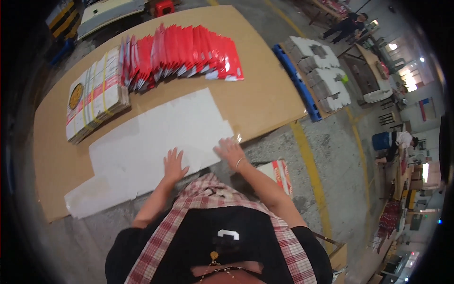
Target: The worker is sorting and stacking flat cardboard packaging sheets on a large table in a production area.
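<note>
A large white cardboard sheet (156,137), cut with stepped edges, lies flat along the near side of the brown table (265,90). My left hand (175,164) rests on its near part with the fingers spread. Over the sheet's right end, by the table edge, my right hand (230,152) lies flat with its fingers stretched out. Neither hand holds anything. Beyond the sheet, a long row of glossy red folded packages (184,49) leans in a fanned line. To its left sits a strapped stack of printed white cardboard pieces (97,92).
A blue pallet (298,83) bearing stacks of grey-white cut cardboard (326,71) stands on the floor to the right. A printed carton (279,175) is below the table edge near my right forearm. Two people (347,27) work farther off at the right.
</note>
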A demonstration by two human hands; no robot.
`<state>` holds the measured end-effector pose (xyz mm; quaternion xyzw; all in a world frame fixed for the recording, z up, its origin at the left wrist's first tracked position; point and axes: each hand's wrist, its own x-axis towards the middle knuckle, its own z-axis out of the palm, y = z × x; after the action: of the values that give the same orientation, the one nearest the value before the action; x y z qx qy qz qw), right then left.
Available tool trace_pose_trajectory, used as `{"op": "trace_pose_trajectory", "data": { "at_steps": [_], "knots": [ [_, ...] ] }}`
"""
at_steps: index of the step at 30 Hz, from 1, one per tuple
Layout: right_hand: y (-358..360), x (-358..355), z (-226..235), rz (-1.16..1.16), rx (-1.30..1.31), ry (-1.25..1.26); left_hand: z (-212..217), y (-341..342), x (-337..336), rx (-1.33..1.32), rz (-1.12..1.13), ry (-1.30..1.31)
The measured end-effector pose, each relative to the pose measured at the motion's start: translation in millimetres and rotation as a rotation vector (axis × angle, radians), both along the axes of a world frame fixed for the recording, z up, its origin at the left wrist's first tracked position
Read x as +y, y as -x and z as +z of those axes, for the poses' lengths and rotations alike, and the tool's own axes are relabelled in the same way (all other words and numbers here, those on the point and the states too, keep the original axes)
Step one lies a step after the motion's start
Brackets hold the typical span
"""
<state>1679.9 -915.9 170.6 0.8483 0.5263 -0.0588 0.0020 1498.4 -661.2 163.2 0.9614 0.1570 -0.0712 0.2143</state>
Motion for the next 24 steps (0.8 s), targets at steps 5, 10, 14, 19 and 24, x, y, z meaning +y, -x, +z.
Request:
{"op": "trace_pose_trajectory", "data": {
  "at_steps": [5, 10, 14, 19, 24],
  "knots": [
    [-30.2, -5.6, -42.1, 0.227, 0.02, -0.025, -22.7, 4.3, -3.4, -0.021, 0.082, 0.018],
    [-49.1, -1.3, -23.1, 0.382, 0.101, 0.014, -22.9, -6.3, -4.2, -0.025, 0.168, 0.062],
    [-70.5, 2.1, -7.2, 0.462, 0.257, 0.025, -7.5, -21.7, -14.5, -0.038, 0.223, 0.045],
    [-107.5, 11.0, 1.1, 0.719, 0.344, -0.012, -9.9, -34.6, -20.9, -0.15, 0.368, 0.045],
    [-135.5, 8.4, -65.1, 0.844, 0.299, -0.317, -1.9, -45.7, -39.7, -0.097, 0.551, 0.019]
  ]
}}
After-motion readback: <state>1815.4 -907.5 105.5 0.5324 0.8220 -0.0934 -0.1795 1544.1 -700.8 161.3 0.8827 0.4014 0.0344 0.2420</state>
